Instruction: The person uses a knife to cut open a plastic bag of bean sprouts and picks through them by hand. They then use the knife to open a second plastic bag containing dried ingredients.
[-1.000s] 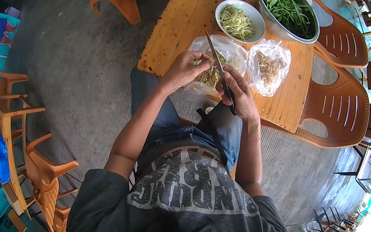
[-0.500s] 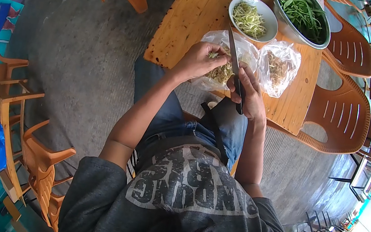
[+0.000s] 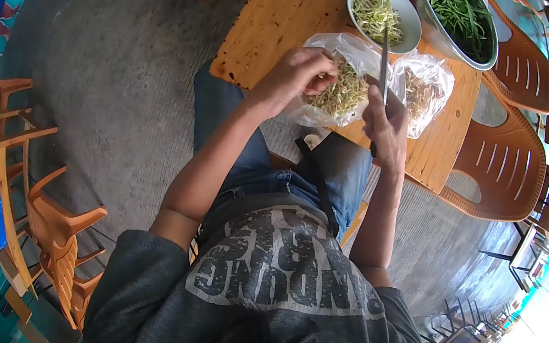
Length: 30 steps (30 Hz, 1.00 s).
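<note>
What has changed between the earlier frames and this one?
The left hand and right hand have drawn apart; the knife has swung from slanting left to pointing nearly straight ahead. Whether the left hand let anything go is unclear. Unchanged: the right hand's grip on the knife; the white bowl, metal bowl and both plastic bags on the table.

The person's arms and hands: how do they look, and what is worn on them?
The left arm and right arm come out of dark grey short sleeves and are bare below them. The left hand and right hand wear no gloves, and no watch or bracelet shows.
</note>
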Motion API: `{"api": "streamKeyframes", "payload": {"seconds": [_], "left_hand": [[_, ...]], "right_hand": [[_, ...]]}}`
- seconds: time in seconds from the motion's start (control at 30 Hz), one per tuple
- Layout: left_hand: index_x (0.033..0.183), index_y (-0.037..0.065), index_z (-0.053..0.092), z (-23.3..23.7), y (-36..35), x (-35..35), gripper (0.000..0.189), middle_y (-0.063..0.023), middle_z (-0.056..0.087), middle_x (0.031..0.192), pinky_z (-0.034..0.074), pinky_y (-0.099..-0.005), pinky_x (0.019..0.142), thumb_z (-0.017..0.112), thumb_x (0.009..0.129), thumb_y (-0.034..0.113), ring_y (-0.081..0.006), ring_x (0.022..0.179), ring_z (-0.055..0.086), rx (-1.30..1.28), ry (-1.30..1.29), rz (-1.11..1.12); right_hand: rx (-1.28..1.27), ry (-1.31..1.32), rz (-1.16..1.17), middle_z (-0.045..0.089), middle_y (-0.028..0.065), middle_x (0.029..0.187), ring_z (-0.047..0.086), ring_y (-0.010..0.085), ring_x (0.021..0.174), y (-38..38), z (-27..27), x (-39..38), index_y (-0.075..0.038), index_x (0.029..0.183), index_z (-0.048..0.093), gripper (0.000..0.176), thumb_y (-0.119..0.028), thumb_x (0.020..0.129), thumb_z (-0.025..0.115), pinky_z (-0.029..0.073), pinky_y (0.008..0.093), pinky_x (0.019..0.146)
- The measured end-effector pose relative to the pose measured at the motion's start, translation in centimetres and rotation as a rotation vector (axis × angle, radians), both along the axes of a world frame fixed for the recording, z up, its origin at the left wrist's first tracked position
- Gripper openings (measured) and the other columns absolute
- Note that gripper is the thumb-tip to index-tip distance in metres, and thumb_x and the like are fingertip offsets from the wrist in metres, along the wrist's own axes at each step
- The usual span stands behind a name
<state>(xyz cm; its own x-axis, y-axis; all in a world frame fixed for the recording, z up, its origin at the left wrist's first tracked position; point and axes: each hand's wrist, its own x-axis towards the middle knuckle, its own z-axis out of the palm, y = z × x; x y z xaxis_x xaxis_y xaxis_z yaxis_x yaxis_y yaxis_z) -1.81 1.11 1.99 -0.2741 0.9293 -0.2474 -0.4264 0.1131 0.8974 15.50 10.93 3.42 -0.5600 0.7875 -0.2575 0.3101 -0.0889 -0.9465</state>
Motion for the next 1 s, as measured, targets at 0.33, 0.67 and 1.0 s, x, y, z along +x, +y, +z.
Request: {"api": "streamKeyframes", "payload": {"seconds": [0.33,0.67,1.0], "left_hand": [[0.082,0.009,0.051,-1.0,-3.5,0.2,0.018,-0.0037,0.057,0.079,0.036,-0.0206,0.057,0.045,0.092,0.023,-0.0066,0.061,0.045,0.052,-0.368,0.144],[0.083,0.009,0.052,-2.1,-3.8,1.0,0.022,-0.0019,0.056,0.076,0.035,-0.0202,0.053,0.047,0.093,0.028,-0.0053,0.059,0.046,-0.012,-0.331,0.163],[0.089,0.002,0.066,-2.3,-3.2,2.2,0.018,0.0012,0.06,0.072,0.042,-0.0194,0.057,0.064,0.087,0.02,-0.003,0.062,0.051,-0.073,-0.024,0.173]], "right_hand": [[0.728,-0.378,-0.013,0.055,0.0082,0.053,0.052,0.0184,0.044,0.8,-2.7,-0.2,-0.003,0.074,0.065,0.02,-0.021,0.073,0.074,0.041,0.0323,0.047],[0.698,-0.579,0.111,0.056,0.0109,0.055,0.051,0.0242,0.047,-1.6,-2.7,-1.1,-0.002,0.075,0.063,0.033,-0.032,0.072,0.075,0.043,0.0359,0.051],[0.049,-0.182,-0.047,0.045,-0.0065,0.056,0.034,0.0009,0.045,-1.2,0.4,-2.1,0.0,0.089,0.066,0.017,-0.016,0.083,0.068,0.024,0.0207,0.041]]}}
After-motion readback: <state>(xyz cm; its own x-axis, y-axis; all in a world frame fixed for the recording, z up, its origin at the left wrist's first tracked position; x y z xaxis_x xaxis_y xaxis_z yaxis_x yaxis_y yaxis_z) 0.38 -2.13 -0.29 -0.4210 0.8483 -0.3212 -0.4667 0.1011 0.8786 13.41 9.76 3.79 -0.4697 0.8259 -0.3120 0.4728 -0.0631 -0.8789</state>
